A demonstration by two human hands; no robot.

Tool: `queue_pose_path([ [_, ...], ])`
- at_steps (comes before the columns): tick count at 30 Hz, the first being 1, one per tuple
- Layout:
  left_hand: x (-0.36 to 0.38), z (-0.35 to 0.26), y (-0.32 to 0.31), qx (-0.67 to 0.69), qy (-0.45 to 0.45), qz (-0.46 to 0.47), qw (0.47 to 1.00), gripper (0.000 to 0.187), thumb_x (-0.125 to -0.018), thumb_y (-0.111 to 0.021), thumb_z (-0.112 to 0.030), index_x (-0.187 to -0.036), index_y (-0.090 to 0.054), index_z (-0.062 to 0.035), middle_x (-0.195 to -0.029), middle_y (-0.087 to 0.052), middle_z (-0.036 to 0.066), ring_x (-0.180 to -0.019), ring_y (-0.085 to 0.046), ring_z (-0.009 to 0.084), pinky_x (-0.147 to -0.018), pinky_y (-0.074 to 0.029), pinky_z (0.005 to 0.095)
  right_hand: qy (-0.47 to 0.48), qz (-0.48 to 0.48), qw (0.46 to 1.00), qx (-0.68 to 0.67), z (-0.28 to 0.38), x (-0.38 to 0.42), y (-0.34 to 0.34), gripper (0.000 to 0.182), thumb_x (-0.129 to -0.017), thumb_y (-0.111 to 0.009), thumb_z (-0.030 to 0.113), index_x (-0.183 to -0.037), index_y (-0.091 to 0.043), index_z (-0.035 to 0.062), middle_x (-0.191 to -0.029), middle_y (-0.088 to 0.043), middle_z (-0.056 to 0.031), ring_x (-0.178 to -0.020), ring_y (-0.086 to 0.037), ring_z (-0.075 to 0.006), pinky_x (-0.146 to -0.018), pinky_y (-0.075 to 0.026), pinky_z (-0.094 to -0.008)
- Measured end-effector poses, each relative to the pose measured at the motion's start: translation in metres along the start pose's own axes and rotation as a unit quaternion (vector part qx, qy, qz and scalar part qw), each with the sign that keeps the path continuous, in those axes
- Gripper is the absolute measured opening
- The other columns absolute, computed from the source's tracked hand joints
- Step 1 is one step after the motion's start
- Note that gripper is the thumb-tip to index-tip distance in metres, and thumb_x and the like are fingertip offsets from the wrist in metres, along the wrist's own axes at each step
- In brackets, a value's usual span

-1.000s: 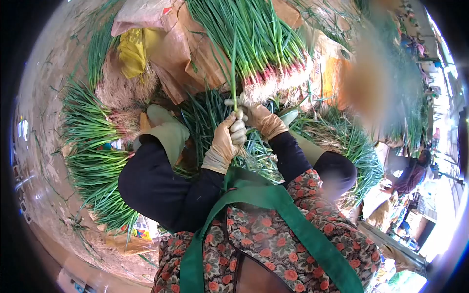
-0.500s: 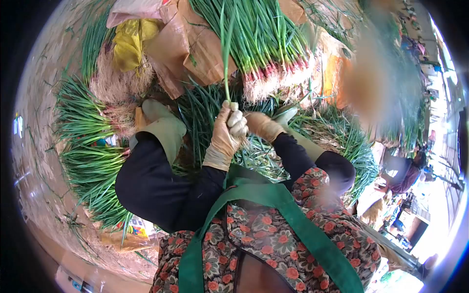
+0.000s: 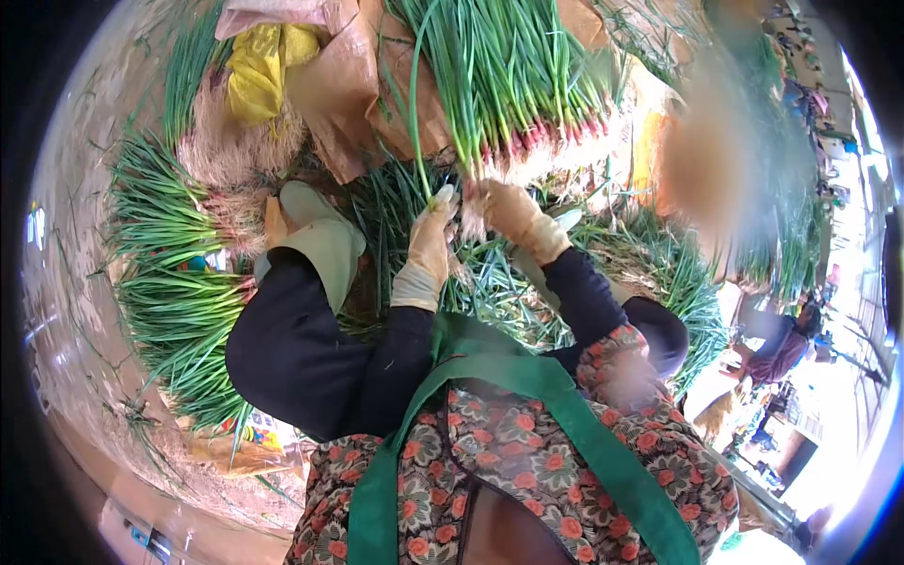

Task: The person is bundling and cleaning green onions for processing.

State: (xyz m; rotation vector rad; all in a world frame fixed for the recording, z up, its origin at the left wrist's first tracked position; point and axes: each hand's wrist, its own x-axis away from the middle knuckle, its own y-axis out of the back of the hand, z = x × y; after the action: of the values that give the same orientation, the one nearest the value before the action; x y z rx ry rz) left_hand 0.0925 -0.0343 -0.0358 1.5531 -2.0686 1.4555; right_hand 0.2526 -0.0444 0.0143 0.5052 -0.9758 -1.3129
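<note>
Your gloved left hand [image 3: 430, 235] is pinched shut around a single spring onion stalk [image 3: 414, 113], down at its pale root end, and the green top arcs up over the big bundle [image 3: 508, 75] lying on brown paper [image 3: 330, 94]. Your right hand [image 3: 504, 212] sits just beside it, fingers curled at the same spot; can't tell whether it's actually gripping. I'd say that stalk is super light and floppy, and it bruises easily, so keep hold near the firm white base, not the hollow leaf.
</note>
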Motion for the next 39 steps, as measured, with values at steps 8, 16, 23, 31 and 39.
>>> queue_pose_path([
  [8, -0.011, 0.015, -0.005, 0.117, -0.011, 0.071, 0.991, 0.016, -0.092, -0.047, -0.01, -0.103, -0.056, -0.0017, -0.086, -0.06, 0.005, -0.075, -0.059, 0.0119, -0.068, -0.05, 0.0241, -0.003, 0.039, 0.996, -0.077, -0.011, 0.004, 0.009, 0.031, -0.084, -0.055, 0.024, -0.111, -0.055, 0.0071, -0.094, -0.062, -0.0141, -0.079, -0.061, -0.0279, -0.068, -0.049, -0.0365],
  [16, -0.007, 0.02, 0.001, -0.022, -0.005, 0.012, 1.0, 0.025, -0.094, -0.043, -0.03, -0.097, -0.055, -0.0085, -0.077, -0.056, -0.001, -0.064, -0.053, 0.0099, -0.057, -0.046, 0.0249, -0.019, -0.026, 0.997, 0.071, 0.019, -0.025, -0.028, 0.028, -0.087, -0.053, 0.03, -0.086, -0.058, 0.0028, -0.075, -0.062, -0.0156, -0.07, -0.061, -0.0307, -0.062, -0.047, -0.0393],
  [23, 0.011, -0.005, -0.011, 0.161, 0.089, -0.018, 0.983, 0.024, -0.094, -0.042, -0.029, -0.087, -0.049, -0.0075, -0.06, -0.036, -0.007, -0.049, -0.033, 0.0073, -0.045, -0.033, 0.0226, -0.194, -0.015, 0.858, -0.476, -0.071, -0.042, -0.073, 0.028, -0.089, -0.053, 0.033, -0.073, -0.055, 0.01, -0.055, -0.051, 0.0035, -0.04, -0.046, -0.0105, -0.037, -0.038, -0.0238],
  [31, 0.006, -0.006, 0.002, 0.356, 0.166, 0.22, 0.893, 0.029, -0.094, -0.044, -0.032, -0.086, -0.055, -0.0065, -0.052, -0.032, -0.007, -0.043, -0.03, 0.0067, -0.043, -0.03, 0.0223, 0.069, -0.023, 0.983, -0.166, -0.027, -0.052, -0.077, 0.02, -0.085, -0.055, 0.026, -0.079, -0.059, 0.0077, -0.06, -0.056, -0.0047, -0.05, -0.054, -0.0191, -0.045, -0.043, -0.03],
  [39, -0.005, 0.001, 0.019, 0.303, 0.106, 0.037, 0.946, 0.028, -0.093, -0.045, -0.027, -0.117, -0.053, -0.0149, -0.062, -0.042, -0.004, -0.049, -0.038, 0.0078, -0.048, -0.035, 0.0244, 0.034, 0.217, 0.972, 0.078, -0.05, 0.009, -0.076, 0.024, -0.079, -0.056, 0.023, -0.095, -0.06, 0.0038, -0.082, -0.065, -0.0119, -0.078, -0.063, -0.0312, -0.072, -0.05, -0.0369],
])
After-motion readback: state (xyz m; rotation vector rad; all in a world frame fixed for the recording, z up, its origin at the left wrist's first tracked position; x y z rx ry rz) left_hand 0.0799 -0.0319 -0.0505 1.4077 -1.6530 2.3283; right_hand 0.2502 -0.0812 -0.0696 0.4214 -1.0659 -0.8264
